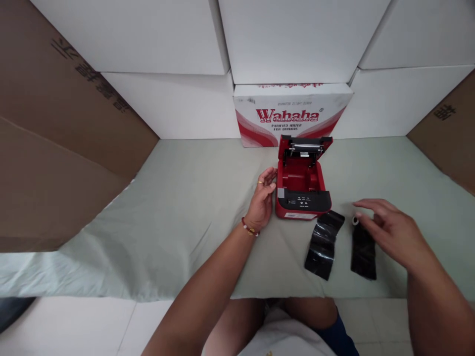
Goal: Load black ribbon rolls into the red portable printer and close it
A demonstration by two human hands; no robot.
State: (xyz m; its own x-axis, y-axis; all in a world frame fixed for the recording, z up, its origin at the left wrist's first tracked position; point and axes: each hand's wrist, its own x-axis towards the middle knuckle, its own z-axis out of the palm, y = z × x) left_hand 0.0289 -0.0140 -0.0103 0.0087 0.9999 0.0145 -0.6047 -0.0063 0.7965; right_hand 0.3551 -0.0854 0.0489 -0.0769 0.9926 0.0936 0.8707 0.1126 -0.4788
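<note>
A small red and black printer (303,185) stands on the cloth-covered table with its lid open, its paper bay empty. My left hand (261,200) rests against its left side, fingers loosely curved and holding nothing. To the right of the printer lie two black plastic wrappers, one (323,244) nearer the printer and one (363,252) further right. My right hand (389,230) hovers open over the right-hand wrapper, fingers spread, beside a small white paper roll (355,220) that peeks out at its fingertips.
A pale green cloth (178,217) covers the table. A white and red Wahaha carton (289,112) stands just behind the printer, amid stacked white boxes (297,39). Brown cardboard boxes flank the left side (63,128) and the right side (445,128).
</note>
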